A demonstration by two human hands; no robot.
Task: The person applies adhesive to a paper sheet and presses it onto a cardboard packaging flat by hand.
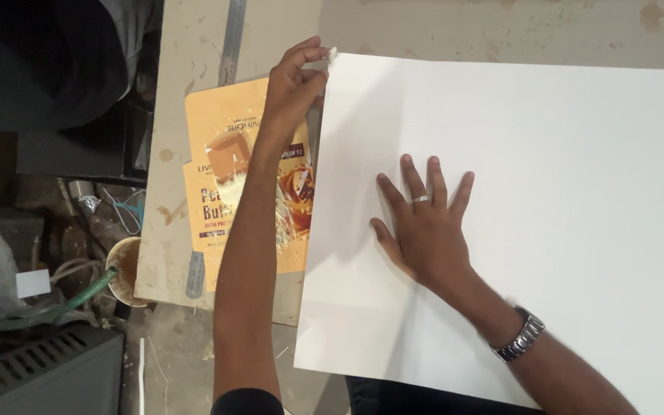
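A large white sheet lies on the worktable, its right side and lower right corner cut off by the frame edge. The right hand rests flat on the sheet with fingers spread, gripping nothing; a ring and wristwatch are visible. The left hand pinches the sheet's upper left corner between thumb and fingertips. An orange flattened carton lies partly hidden beneath the left forearm and the sheet's left edge. A steel ruler lies above it, top end cut off.
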